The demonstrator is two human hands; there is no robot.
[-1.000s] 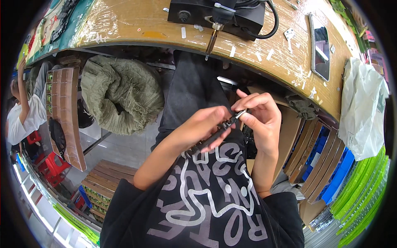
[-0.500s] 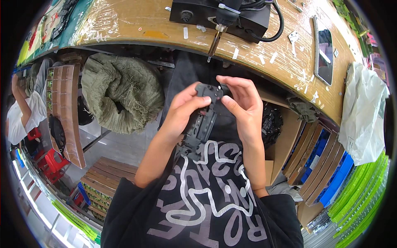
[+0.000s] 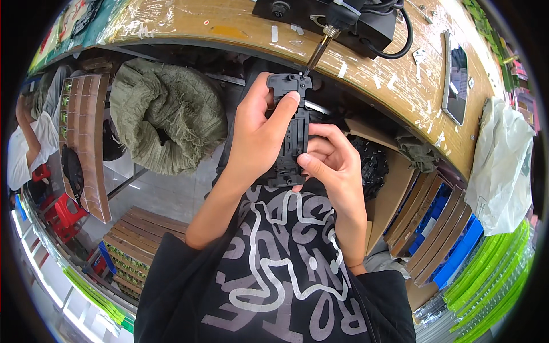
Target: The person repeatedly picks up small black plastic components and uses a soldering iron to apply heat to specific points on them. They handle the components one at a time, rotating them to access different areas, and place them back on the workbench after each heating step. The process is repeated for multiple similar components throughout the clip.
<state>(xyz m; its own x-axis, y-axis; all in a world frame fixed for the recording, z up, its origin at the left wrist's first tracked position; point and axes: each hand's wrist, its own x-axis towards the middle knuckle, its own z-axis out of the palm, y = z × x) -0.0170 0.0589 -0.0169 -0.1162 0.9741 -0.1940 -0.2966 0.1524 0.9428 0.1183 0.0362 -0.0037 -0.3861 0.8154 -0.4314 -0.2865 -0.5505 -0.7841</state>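
A long black plastic frame (image 3: 295,128) with small holes and raised edges stands upright in the picture before my chest. My left hand (image 3: 254,134) grips its left side, the thumb lying across the upper part of its face. Lower down, my right hand (image 3: 333,163) pinches the right edge between thumb and fingers. A tool with a black body and a slim metal tip (image 3: 318,56) points down from the bench. Its end meets or nearly meets the frame's top right corner; which of the two I cannot tell.
The tool's black box (image 3: 372,34) sits on the wooden bench (image 3: 217,33), with a phone (image 3: 456,80) to its right. At left lies a green-grey cloth bundle (image 3: 166,114). An open carton (image 3: 392,197) of black parts and stacked blue trays (image 3: 452,251) stand at right.
Both hands have brought the frame up and straightened it, so its top corner is now at the tool tip. My right hand has slid from the frame's top to its lower right edge.
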